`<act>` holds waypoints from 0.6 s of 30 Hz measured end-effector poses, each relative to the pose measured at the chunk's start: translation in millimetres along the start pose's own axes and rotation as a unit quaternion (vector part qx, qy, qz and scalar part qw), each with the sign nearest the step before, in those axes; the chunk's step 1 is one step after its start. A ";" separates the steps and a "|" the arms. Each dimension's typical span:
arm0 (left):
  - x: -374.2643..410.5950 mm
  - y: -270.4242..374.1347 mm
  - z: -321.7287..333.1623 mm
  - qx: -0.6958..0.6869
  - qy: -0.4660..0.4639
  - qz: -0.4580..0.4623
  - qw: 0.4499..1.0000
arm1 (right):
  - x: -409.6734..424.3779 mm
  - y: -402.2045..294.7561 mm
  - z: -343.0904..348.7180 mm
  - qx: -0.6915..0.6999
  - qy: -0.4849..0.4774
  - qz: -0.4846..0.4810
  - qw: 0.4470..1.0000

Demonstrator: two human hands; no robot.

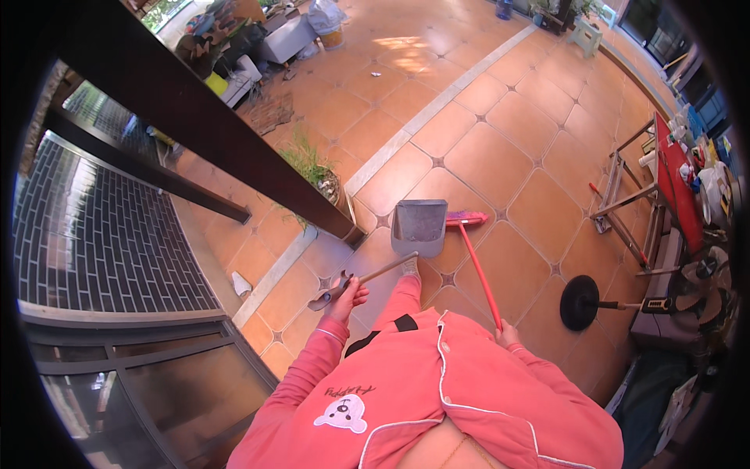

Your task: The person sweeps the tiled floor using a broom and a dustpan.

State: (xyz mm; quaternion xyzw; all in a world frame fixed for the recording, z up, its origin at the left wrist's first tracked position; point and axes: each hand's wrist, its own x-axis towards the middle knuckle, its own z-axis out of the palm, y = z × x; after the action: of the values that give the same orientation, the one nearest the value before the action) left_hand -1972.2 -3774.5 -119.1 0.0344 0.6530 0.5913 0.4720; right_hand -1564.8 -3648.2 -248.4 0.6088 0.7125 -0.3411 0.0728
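Note:
My left hand [351, 298] is closed around the upper end of a long-handled dustpan's handle [387, 267]. The grey dustpan [419, 228] is ahead of my shoe [411, 267], its pan partly coated with dust. In my right hand [507, 336] is the red stick of a broom [480, 272]. The broom's pink and purple bristle head [469, 218] lies just right of the dustpan, close against its side; whether they touch I cannot tell.
A dark post [252, 135] stands close on the left, with a potted plant [310, 167] behind it. To the right are a pedestal fan [580, 303] and a red-topped table [677, 182] crowded with things. A whitish scrap [241, 284] lies near the brick wall [117, 234].

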 end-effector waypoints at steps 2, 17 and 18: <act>35.9 16.1 14.1 -0.007 -0.028 0.007 1.000 | 51.0 -28.2 -6.9 -0.006 0.025 0.004 1.000; 233.6 168.3 84.8 0.030 0.023 0.054 0.998 | 344.7 -251.4 -108.2 -0.049 0.013 -0.035 0.998; 245.4 174.2 85.2 0.030 0.031 0.052 0.998 | 357.8 -261.7 -115.0 -0.048 0.005 -0.029 0.998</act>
State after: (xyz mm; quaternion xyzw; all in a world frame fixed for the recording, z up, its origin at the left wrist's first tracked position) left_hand -2141.1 -3511.5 -107.8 0.0640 0.6818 0.5960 0.4193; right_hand -1857.8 -3296.3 -243.1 0.5849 0.7461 -0.3055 0.0887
